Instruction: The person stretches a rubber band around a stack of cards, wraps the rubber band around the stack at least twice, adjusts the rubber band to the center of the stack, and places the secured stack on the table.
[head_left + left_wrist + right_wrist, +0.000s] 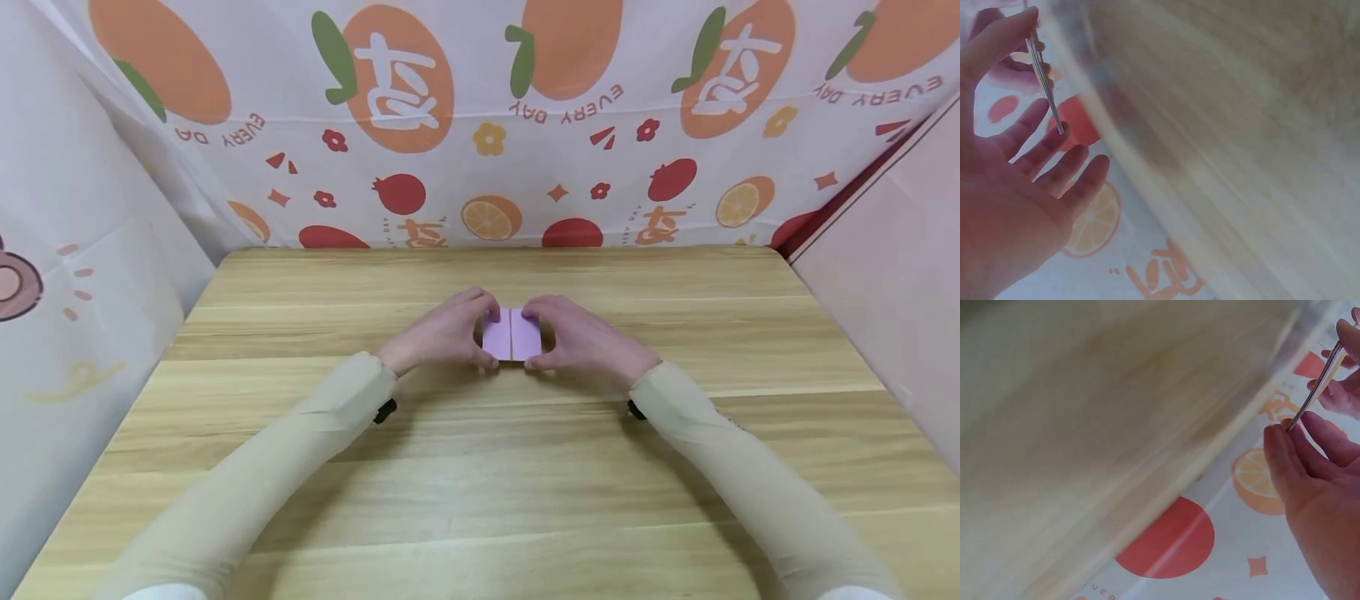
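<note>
In the head view, my left hand (450,332) and right hand (581,337) face each other over the middle of the table, holding a small flat lilac two-panel piece (497,337) between them. A narrow yellowish-brown line runs down between its two panels. Each hand pinches one side, thumb at the near edge and fingers at the far edge. From the left wrist view the piece shows edge-on as a thin, shiny layered strip (1041,78); the other fingers spread below it. The right wrist view gives the same slim edge (1317,387) between thumb and fingers.
The wooden table (465,492) spreads around both arms. A white curtain (465,175) with printed fruit hangs behind its far edge. Pale walls of cloth or board (892,275) flank the sides. Dark wrist straps (385,411) show under the beige sleeves.
</note>
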Motion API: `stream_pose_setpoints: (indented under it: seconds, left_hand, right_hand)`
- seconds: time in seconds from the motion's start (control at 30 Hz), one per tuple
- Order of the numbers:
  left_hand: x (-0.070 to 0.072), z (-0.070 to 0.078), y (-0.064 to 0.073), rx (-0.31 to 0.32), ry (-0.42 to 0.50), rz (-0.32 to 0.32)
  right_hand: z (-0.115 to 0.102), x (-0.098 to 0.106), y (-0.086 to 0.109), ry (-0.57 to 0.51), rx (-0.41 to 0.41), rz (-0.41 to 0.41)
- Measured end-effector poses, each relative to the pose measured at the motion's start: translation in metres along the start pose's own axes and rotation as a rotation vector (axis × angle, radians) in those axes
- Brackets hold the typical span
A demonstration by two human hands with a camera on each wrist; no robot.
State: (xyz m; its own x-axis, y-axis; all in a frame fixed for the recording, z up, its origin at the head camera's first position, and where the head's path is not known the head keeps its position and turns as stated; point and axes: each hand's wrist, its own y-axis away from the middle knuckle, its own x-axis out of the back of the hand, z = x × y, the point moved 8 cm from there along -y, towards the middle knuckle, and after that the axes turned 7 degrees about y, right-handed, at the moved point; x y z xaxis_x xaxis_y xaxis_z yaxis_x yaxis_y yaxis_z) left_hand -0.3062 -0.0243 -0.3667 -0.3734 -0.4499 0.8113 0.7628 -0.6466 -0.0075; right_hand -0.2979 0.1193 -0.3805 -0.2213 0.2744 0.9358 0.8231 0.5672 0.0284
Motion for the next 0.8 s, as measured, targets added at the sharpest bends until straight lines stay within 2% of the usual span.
stream_pose_setpoints:
  seconds: [0.2, 0.47, 0.8]
  left_hand:
    - [-0.007, -0.005, -0.008, 0.005, -0.021, -0.036]
    - [-0.01, -0.012, -0.006, 0.001, -0.062, -0.049]
    - [-0.011, -0.023, -0.002, -0.016, 0.015, -0.103]
  right_hand:
    - [0.006, -0.009, -0.012, 0.005, 0.025, -0.043]
    - [0.009, -0.012, -0.019, 0.007, 0.037, -0.056]
    - [0.011, -0.014, -0.016, -0.038, 0.065, -0.102]
